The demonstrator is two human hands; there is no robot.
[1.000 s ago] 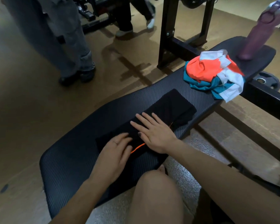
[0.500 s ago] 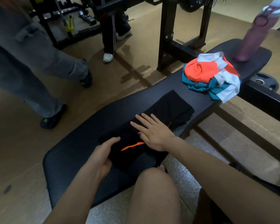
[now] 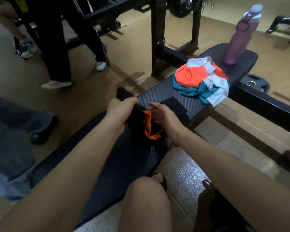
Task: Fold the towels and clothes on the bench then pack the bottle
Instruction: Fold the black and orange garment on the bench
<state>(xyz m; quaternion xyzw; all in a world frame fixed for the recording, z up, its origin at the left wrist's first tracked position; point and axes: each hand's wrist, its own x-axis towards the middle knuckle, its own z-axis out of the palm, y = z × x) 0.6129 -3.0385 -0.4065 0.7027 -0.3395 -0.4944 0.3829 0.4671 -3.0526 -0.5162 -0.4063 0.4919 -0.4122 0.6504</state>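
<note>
A black garment with orange trim (image 3: pixel 141 122) is lifted partly off the black padded bench (image 3: pixel 124 164). My left hand (image 3: pixel 121 108) grips its near end, raised and bunched. My right hand (image 3: pixel 162 114) rests with spread fingers against the garment's other side. The garment's far end (image 3: pixel 173 105) still lies flat on the bench. Farther along the bench sits a crumpled pile of orange, teal and white clothes (image 3: pixel 202 80). A purple bottle with a pale lid (image 3: pixel 240 36) stands upright at the bench's far end.
A black rack upright (image 3: pixel 157 37) stands behind the bench. A weight plate (image 3: pixel 256 83) lies on the floor at the right. Several people's legs (image 3: pixel 55 47) are on the left. My bare knee (image 3: pixel 146 198) is in front.
My left hand has taken hold of the black garment's near end and lifted it up and away from me. My right hand has come off its flat press. People on the left have walked on.
</note>
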